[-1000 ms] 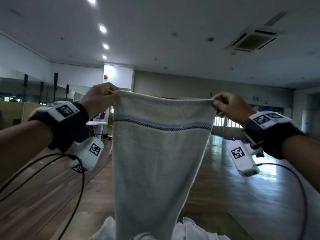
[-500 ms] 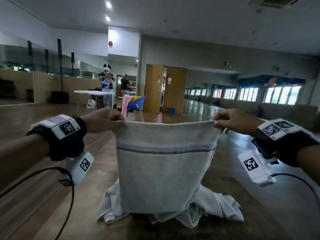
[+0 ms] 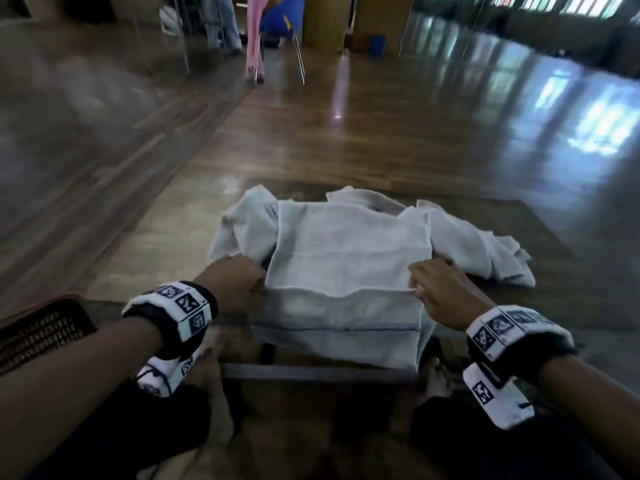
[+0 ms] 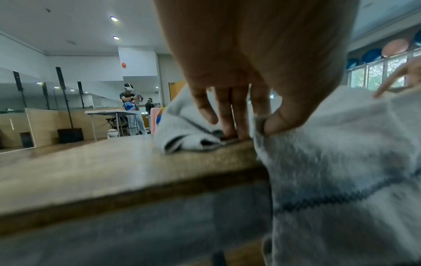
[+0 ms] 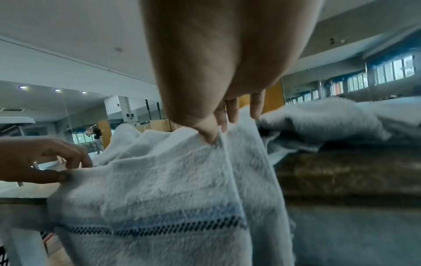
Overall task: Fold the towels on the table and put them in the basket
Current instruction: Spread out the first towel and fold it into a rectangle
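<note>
Crumpled towels (image 3: 478,244) are lying behind the striped towel (image 3: 346,258), which is draping over the wooden table's (image 3: 166,244) near edge — left hand (image 3: 232,282) and right hand (image 3: 440,289) each pinching a corner. A mesh basket (image 3: 41,330) is sitting left; glossy wood floor (image 3: 415,116) beyond.

A pale grey towel (image 3: 349,251) with a dark stitched stripe lies flat across the bench (image 3: 166,237), its near end draped over the front edge; the left hand (image 3: 232,285) and right hand (image 3: 440,292) pinch its two side edges there. Beyond and either side of the hands, crumpled white towels (image 3: 478,247) sit in a heap beneath it. A dark mesh basket (image 3: 41,330) stands left of the left hand.
</note>
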A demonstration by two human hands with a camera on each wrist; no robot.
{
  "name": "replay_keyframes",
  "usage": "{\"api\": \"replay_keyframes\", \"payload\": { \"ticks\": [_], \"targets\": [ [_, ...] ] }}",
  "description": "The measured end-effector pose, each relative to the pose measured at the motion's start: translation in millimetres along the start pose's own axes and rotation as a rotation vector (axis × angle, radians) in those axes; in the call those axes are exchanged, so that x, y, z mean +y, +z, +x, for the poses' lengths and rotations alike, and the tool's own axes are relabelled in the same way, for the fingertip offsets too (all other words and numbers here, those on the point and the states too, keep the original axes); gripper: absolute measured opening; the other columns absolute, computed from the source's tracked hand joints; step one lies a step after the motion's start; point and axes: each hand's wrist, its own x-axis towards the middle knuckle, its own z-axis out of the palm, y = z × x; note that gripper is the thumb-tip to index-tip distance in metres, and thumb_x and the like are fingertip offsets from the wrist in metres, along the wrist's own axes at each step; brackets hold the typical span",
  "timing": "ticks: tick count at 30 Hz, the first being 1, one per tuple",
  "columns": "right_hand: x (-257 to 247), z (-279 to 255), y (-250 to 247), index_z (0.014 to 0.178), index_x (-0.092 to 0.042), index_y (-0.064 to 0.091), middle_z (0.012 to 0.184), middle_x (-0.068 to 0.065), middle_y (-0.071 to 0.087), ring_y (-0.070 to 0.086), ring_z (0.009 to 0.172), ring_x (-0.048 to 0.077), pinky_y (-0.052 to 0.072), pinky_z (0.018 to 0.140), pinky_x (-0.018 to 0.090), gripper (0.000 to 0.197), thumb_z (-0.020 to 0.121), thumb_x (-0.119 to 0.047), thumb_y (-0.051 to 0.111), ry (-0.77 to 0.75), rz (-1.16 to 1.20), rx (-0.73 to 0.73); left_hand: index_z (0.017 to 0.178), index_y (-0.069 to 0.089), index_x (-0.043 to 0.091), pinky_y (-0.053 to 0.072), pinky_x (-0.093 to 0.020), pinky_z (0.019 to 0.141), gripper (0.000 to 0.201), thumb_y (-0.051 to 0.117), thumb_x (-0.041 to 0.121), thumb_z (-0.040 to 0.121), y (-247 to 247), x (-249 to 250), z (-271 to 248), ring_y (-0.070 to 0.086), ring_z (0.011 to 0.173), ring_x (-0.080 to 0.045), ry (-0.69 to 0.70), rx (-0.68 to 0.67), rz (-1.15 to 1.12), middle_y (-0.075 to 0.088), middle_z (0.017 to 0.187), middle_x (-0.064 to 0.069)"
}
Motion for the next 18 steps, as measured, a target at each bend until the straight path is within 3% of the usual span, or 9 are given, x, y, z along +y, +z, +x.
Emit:
{"api": "replay_keyframes", "payload": {
  "ticks": [3,5,7,10,14,16,18],
  "targets": [
    [-2,6,31,0.117,-0.010,0.052,0.131,0.005,0.051,0.044,0.124,0.025,0.037,0.099,0.041,0.027,0.091,-0.014,0.047,0.034,0.073,0.085,0.087,0.062,0.011,0.046,-0.036,0.083,0.029,0.049,0.037,0.088,32,-2,6,0.055,0.099,-0.026,0.132,0.172,-0.178,0.060,0.107,-0.007],
    [-8,6,49,0.119,-0.006,0.053,0.135,0.009,0.051,0.044,0.128,0.026,0.035,0.103,0.043,0.031,0.088,-0.007,0.050,0.079,0.128,0.138,0.085,0.061,0.007,0.047,-0.040,0.083,0.037,0.041,0.039,0.082,39,-3,7,0.055,0.102,-0.028,0.167,0.221,-0.315,0.060,0.113,-0.010],
    [-16,5,64,0.118,-0.002,0.055,0.134,0.013,0.053,0.044,0.130,0.027,0.031,0.106,0.044,0.036,0.083,0.001,0.056,0.119,0.172,0.224,0.079,0.057,0.010,0.047,-0.042,0.081,0.031,0.042,0.037,0.079,38,2,8,0.053,0.101,-0.029,0.176,0.285,-0.306,0.058,0.114,-0.010],
    [-20,2,78,0.114,-0.004,0.059,0.120,0.008,0.062,0.051,0.124,0.024,0.026,0.100,0.042,0.042,0.074,0.007,0.063,0.090,0.189,0.393,0.079,0.058,0.015,0.047,-0.041,0.078,0.019,0.050,0.031,0.075,34,13,4,0.053,0.100,-0.028,0.168,0.406,-0.238,0.057,0.110,-0.008],
    [-14,-14,88,0.122,-0.019,0.051,0.113,-0.009,0.057,0.048,0.122,0.011,0.015,0.096,0.029,0.035,0.089,-0.010,0.045,0.118,0.279,0.341,0.090,0.059,0.015,0.043,-0.042,0.092,0.028,0.040,0.034,0.080,41,20,-2,0.051,0.124,-0.026,0.177,0.353,-0.224,0.057,0.131,-0.008],
    [-11,-22,87,0.128,-0.017,0.049,0.103,-0.015,0.055,0.049,0.117,0.008,0.013,0.093,0.025,0.041,0.089,-0.018,0.037,0.109,0.309,0.323,0.110,0.059,0.013,0.036,-0.038,0.101,0.045,0.033,0.037,0.082,40,19,0,0.045,0.131,-0.020,0.185,0.272,-0.238,0.051,0.139,-0.003],
    [-10,-30,87,0.133,-0.014,0.046,0.100,-0.014,0.057,0.049,0.113,0.006,0.015,0.091,0.026,0.044,0.089,-0.017,0.041,0.097,0.339,0.300,0.134,0.047,0.014,0.031,-0.033,0.106,0.055,0.035,0.037,0.085,36,19,2,0.045,0.130,-0.016,0.152,0.181,-0.253,0.046,0.143,-0.001]
  ]
}}
